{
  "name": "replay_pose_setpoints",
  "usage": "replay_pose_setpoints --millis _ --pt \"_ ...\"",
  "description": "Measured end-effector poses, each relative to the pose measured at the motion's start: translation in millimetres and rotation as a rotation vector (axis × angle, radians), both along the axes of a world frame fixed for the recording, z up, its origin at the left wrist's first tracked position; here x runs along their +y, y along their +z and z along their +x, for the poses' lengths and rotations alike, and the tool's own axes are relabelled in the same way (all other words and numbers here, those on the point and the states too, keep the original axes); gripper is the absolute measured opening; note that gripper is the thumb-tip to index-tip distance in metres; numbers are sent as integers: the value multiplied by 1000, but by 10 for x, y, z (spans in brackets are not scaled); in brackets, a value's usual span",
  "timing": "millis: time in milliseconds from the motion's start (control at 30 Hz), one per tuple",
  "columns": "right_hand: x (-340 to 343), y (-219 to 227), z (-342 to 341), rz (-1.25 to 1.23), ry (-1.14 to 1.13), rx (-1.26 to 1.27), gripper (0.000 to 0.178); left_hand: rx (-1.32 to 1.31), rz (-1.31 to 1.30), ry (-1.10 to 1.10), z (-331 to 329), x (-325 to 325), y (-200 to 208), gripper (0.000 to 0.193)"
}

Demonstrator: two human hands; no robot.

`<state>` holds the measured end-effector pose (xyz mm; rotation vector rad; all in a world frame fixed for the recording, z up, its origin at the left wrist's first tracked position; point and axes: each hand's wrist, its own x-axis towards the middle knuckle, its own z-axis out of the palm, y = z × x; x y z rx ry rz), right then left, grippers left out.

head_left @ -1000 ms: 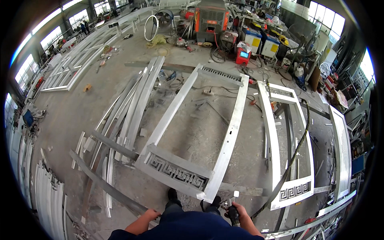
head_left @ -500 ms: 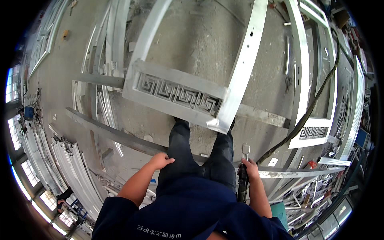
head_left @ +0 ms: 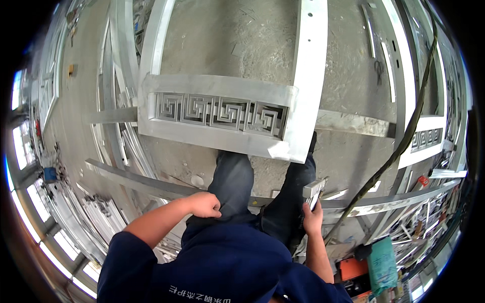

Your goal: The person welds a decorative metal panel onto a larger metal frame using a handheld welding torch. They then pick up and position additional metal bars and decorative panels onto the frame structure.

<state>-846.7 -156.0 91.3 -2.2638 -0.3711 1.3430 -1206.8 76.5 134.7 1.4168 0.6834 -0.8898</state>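
Note:
My right hand (head_left: 313,218) is closed around a hand tool with a boxy silver head (head_left: 314,189) and a dark body. The tool hangs beside my right thigh, its lower part mostly hidden by the hand and leg. My left hand (head_left: 204,205) is curled closed against my left thigh, and whatever its fingers may hold is hidden. In front of my legs lies a silver metal frame (head_left: 212,140) with a row of square-spiral fretwork (head_left: 221,112) set into its near end. Neither hand touches this frame.
A long metal bar (head_left: 144,183) crosses at thigh level under the frame's near side. A dark thick cable (head_left: 401,147) runs down the right. Another fretwork frame (head_left: 425,121) lies at right. Metal lengths (head_left: 103,214) are piled left; a green cloth (head_left: 382,265) is at lower right.
My view has turned, so the frame looks straighter and further left. The tool's silver head has tilted from upright to sideways in my right hand. My left hand stays closed at my thigh.

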Motion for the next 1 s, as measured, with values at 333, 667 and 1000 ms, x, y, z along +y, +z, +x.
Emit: replay_pose_setpoints --millis 333,667,1000 --pt "177 -130 -1361 12 -102 -85 65 -189 285 -370 -114 334 -666 32" --pt "-355 -221 -1902 162 -89 -455 67 -495 719 -317 -600 155 -862 36" --pt "-571 -349 -2060 263 -63 -511 67 -772 1027 34 226 365 -920 72"
